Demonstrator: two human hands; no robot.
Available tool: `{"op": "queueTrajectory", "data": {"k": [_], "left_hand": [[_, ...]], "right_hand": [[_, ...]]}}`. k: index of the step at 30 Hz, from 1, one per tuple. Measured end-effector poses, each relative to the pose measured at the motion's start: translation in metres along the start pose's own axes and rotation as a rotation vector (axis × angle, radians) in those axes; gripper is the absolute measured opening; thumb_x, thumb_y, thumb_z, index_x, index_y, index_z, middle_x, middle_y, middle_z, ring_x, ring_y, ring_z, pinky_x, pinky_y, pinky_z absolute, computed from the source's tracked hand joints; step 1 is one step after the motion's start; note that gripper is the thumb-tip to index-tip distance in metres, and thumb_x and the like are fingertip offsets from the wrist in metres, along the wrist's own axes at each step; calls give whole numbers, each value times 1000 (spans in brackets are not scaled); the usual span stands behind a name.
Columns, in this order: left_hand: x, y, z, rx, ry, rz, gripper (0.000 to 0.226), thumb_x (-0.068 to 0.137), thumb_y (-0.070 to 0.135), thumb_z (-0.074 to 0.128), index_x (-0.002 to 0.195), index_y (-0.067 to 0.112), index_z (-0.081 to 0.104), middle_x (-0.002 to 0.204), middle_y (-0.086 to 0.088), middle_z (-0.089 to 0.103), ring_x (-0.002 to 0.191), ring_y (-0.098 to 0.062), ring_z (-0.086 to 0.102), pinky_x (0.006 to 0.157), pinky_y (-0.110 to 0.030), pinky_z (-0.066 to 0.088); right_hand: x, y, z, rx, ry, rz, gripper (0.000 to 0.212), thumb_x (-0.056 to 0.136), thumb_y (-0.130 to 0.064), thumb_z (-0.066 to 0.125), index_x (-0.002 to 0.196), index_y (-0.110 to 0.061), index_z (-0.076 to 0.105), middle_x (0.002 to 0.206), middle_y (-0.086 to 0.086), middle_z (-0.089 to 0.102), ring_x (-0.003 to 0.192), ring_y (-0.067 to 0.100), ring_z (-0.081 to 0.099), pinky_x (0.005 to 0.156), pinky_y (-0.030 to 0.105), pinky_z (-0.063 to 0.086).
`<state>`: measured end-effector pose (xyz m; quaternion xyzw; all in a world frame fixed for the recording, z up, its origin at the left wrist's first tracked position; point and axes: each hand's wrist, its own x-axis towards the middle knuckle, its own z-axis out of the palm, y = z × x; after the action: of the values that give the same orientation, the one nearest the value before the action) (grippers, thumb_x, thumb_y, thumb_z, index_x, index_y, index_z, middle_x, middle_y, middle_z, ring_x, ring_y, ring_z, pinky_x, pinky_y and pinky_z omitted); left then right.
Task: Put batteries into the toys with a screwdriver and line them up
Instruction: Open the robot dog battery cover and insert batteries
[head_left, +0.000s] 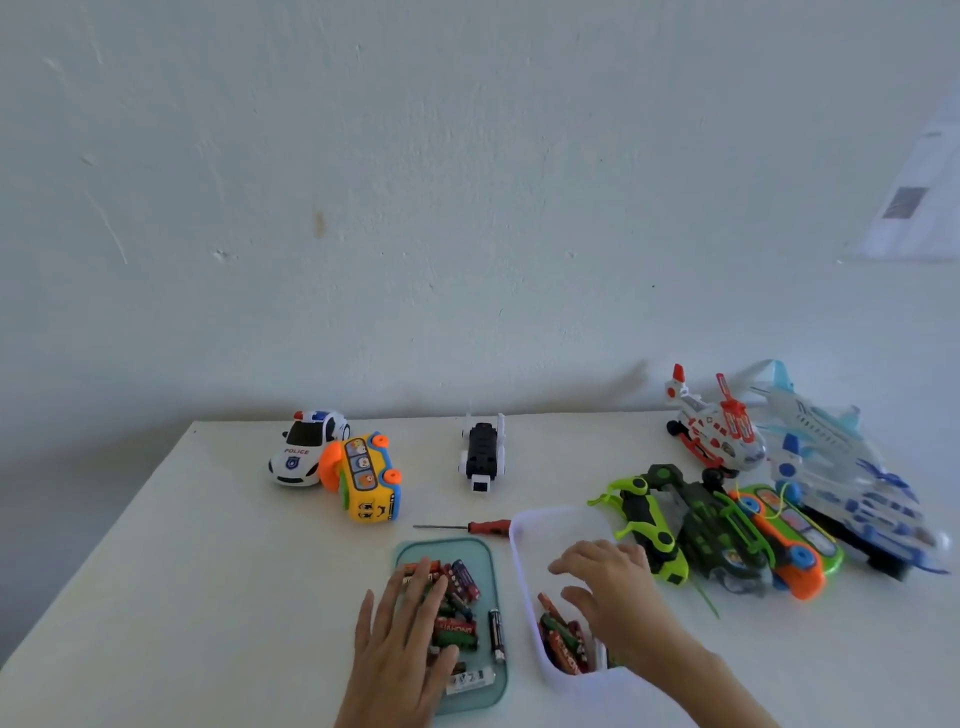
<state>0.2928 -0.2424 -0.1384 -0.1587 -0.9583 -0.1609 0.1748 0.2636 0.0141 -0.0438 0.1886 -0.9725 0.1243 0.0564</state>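
Early still: left hand (402, 639) flat on batteries (457, 618) in tray (496, 691), right hand (608, 587) loosely spread over tub (519, 561); screwdriver (467, 527) untouched, toys (727, 519) unsorted.

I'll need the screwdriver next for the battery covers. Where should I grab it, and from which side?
Take the screwdriver by its red handle, the thicker end pointing right toward the white container. It lies flat and free on the table, just beyond the teal tray, so come down from above with the right hand, which is nearer that handle.

Yellow bus (368, 480) (orange wheels), red-handled screwdriver (470, 526).
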Motion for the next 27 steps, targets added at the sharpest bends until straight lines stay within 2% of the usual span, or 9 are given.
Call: {"op": "queueTrajectory", "data": {"k": [2,3,5,8,10,12,14,22,27], "left_hand": [[8,21,-8,-50,71,138,50,98,52,25,137,25,42,157,7,25,147,-15,13,114,-36,12],[13,34,-10,-86,87,209,44,97,48,32,133,27,46,153,8,33,145,-16,19,113,-36,16],[24,54,-12,-172,56,325,34,93,45,42,124,33,53,144,15,46,141,-12,30,111,-34,21],[46,78,-13,-163,-167,443,24,94,43,44,113,43,59,129,28,55,134,-1,39,112,-31,15],[64,95,-18,-29,-354,436,28,95,38,42,117,40,60,128,25,54,135,-1,36,116,-40,2],[79,106,-18,59,-549,352,36,99,32,36,130,32,53,139,16,48,142,-6,22,116,-52,-10],[94,113,-17,127,-698,301,39,97,30,39,133,25,52,138,8,48,142,-13,22,111,-60,-15],[121,122,-13,300,-862,348,35,98,38,43,120,12,51,115,-8,53,122,-26,41,106,-71,-16],[125,124,-8,428,-887,478,25,100,23,43,112,4,54,110,-17,53,117,-34,40,106,-74,-7]], "right_hand": [[-13,23,-19,-24,-164,24,26,93,-24,55,116,-32,63,118,-20,59,111,6,53,93,26,26],[-19,33,-23,-52,-263,9,26,96,-23,51,119,-31,62,122,-19,58,114,7,51,92,22,21],[-25,44,-23,-136,-360,-87,25,96,-17,50,112,-29,65,118,-15,62,112,11,52,88,25,18],[-30,48,-19,-250,-420,-208,37,86,3,44,103,-22,65,112,-7,63,112,17,50,106,38,13],[-28,48,-21,-316,-431,-279,43,81,8,42,107,-19,65,115,-2,62,113,22,49,110,46,10],[-26,47,-25,-353,-455,-318,43,84,5,44,115,-17,62,121,2,58,116,26,48,110,52,12],[-25,47,-26,-343,-493,-314,45,88,2,44,125,-19,57,129,4,52,120,27,44,109,56,13],[-19,56,-23,-309,-561,-335,46,88,-5,39,132,-12,48,126,11,46,121,32,36,110,66,1],[-15,61,-23,-255,-547,-360,35,92,-14,38,125,-10,51,116,13,48,116,32,36,109,64,-1]]}}
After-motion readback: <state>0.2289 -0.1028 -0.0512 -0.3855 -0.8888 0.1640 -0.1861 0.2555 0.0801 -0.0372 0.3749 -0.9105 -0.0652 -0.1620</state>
